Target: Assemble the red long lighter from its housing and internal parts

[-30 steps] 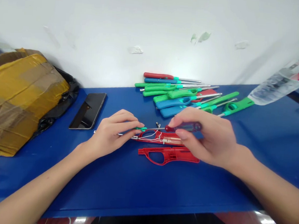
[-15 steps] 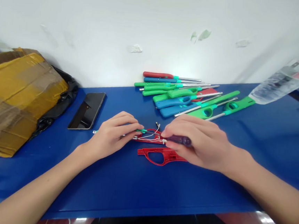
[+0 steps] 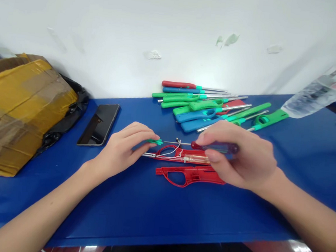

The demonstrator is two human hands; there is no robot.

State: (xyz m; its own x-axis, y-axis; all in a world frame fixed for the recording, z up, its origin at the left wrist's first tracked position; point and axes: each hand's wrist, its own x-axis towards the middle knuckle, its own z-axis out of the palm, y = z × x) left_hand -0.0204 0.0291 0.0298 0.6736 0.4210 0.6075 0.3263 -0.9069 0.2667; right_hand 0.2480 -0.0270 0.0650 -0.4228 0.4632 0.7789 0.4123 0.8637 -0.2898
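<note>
Between thumb and fingers my left hand [image 3: 127, 146] pinches a small green plastic piece [image 3: 155, 141], just above the metal tube of an opened lighter. My right hand [image 3: 238, 155] grips a screwdriver [image 3: 197, 145] with a dark reddish see-through handle; its thin shaft points left towards the green piece. Beneath lies one red lighter shell half [image 3: 177, 154], holding white wires and a clear fuel tank [image 3: 197, 159]; its right end is behind my right hand. The other red shell half [image 3: 190, 176] lies nearer me, its inside facing up.
Several green, blue and red stick lighters [image 3: 200, 115] lie piled by the wall. A phone [image 3: 99, 124] and a taped cardboard box [image 3: 21, 117] on black plastic are at left. A water bottle [image 3: 312, 95] stands at right on the blue table [image 3: 154, 211].
My right hand has drawn the screwdriver up and to the right, uncovering the fuel tank. My left hand has lifted the green piece slightly off the red shell.
</note>
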